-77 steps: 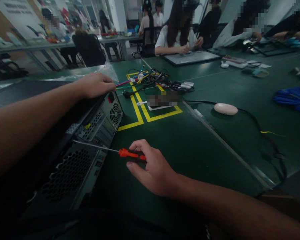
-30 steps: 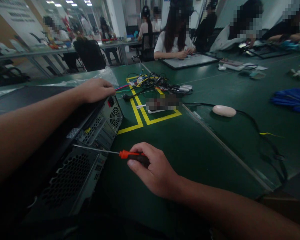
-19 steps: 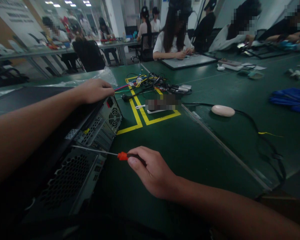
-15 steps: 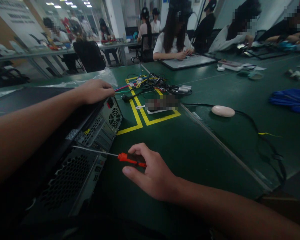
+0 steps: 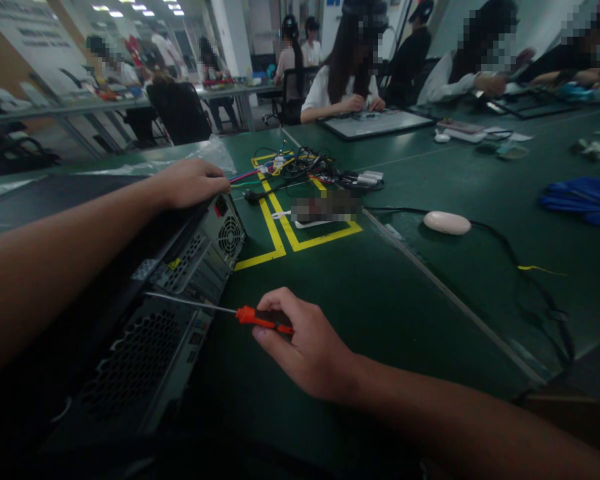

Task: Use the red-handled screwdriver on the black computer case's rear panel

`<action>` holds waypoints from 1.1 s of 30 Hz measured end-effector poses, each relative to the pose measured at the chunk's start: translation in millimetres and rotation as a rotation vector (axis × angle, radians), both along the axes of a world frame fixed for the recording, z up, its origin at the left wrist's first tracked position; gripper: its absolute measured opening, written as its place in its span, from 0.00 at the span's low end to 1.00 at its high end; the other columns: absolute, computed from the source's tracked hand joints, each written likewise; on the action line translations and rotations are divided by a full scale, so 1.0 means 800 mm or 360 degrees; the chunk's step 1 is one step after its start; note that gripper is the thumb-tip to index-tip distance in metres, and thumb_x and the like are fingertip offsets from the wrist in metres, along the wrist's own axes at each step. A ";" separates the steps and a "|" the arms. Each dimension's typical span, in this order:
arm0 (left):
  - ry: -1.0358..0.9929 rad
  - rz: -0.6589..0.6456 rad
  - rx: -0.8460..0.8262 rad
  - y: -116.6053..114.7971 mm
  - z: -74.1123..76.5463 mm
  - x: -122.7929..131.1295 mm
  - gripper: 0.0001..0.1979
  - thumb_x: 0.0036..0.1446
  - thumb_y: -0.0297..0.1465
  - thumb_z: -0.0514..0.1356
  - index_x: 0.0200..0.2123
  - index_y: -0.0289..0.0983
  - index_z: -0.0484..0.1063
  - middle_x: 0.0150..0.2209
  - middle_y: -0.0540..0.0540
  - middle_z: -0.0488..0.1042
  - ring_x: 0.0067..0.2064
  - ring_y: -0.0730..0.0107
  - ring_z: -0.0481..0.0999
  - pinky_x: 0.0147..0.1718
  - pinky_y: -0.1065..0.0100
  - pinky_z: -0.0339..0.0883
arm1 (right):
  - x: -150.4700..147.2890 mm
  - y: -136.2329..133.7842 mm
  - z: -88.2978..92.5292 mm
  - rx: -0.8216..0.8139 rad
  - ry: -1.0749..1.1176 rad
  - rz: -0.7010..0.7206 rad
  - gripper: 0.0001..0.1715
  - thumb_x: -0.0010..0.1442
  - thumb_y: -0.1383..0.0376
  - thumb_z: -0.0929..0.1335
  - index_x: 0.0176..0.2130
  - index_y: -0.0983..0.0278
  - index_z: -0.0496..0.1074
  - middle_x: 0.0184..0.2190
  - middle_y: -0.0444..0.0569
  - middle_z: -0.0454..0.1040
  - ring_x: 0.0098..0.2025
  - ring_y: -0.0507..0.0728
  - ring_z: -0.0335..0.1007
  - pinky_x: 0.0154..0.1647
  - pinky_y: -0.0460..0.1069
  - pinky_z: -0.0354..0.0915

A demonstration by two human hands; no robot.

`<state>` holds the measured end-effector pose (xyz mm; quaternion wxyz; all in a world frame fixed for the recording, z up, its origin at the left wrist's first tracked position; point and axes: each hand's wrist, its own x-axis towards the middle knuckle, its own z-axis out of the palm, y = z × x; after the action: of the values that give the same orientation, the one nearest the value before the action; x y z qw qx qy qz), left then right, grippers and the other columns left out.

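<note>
A black desktop computer case (image 5: 145,340) lies on its side on the green table, its rear panel with fan grille (image 5: 230,237) facing me. My left hand (image 5: 193,181) rests curled over the case's far top edge. My right hand (image 5: 303,347) grips the red and black handle of a screwdriver (image 5: 253,317). The thin metal shaft runs left, and its tip meets the rear panel near the case's upper edge.
Yellow tape marks (image 5: 280,233) sit beyond the case, with a tangle of cables (image 5: 310,167) and a white power strip (image 5: 315,212). A pale oval mouse (image 5: 447,223) with a black cord lies right. Blue cloth (image 5: 585,197) is far right. Other people sit working at the far side.
My right hand's fingers have shifted round the screwdriver handle, turning it in place. The shaft tip stays at the rear panel, and my left hand has not moved.
</note>
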<state>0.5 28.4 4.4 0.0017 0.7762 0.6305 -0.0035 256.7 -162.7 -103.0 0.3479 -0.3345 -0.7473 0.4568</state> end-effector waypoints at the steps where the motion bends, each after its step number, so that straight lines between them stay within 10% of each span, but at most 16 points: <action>1: 0.0002 0.0003 -0.0001 0.000 0.000 0.000 0.31 0.61 0.48 0.45 0.47 0.34 0.81 0.45 0.36 0.79 0.46 0.51 0.77 0.46 0.56 0.67 | 0.000 0.000 0.000 0.0006 0.0001 0.0002 0.07 0.67 0.65 0.70 0.46 0.61 0.70 0.37 0.44 0.76 0.35 0.54 0.70 0.40 0.50 0.64; 33: 0.0033 0.0008 -0.0013 -0.002 0.002 0.002 0.33 0.61 0.46 0.45 0.50 0.32 0.81 0.49 0.34 0.80 0.50 0.47 0.77 0.50 0.55 0.67 | 0.001 -0.001 0.002 -0.0014 0.0005 0.0017 0.06 0.67 0.64 0.70 0.45 0.61 0.70 0.34 0.42 0.74 0.32 0.53 0.68 0.37 0.49 0.61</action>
<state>2.2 27.1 5.7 -0.0018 0.7744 0.6325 -0.0141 257.4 -163.4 -101.5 0.3451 -0.3314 -0.7465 0.4624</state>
